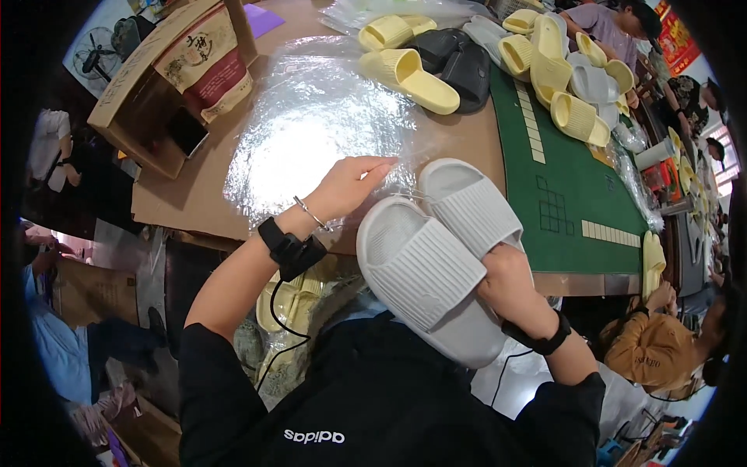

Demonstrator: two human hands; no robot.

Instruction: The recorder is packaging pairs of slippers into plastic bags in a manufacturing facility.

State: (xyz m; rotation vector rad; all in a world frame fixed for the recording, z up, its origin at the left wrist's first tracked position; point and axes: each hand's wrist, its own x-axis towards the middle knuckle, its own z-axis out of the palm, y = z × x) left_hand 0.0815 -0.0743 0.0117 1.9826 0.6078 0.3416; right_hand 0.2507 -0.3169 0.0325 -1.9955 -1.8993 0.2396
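My right hand (510, 286) is wrapped round a pair of light grey slide sandals at their straps. The nearer slide (424, 272) has a broad ribbed strap and leans over the table's front edge. Its mate (472, 204) lies against it on the right, partly hidden by my hand. My left hand (354, 187) is over a stack of shiny clear plastic bags (311, 117), beside the toe ends of the slides. The fingers of that hand are pressed together in a pinch; whether they grip the film's edge is hard to see.
At the left stands an open cardboard box (136, 105) with a printed pouch (206, 62) on it. Yellow slides (412, 78) and black slides (467, 74) lie at the back. A green mat (560, 194) covers the right side, with more slides piled beyond. Other people work around the table.
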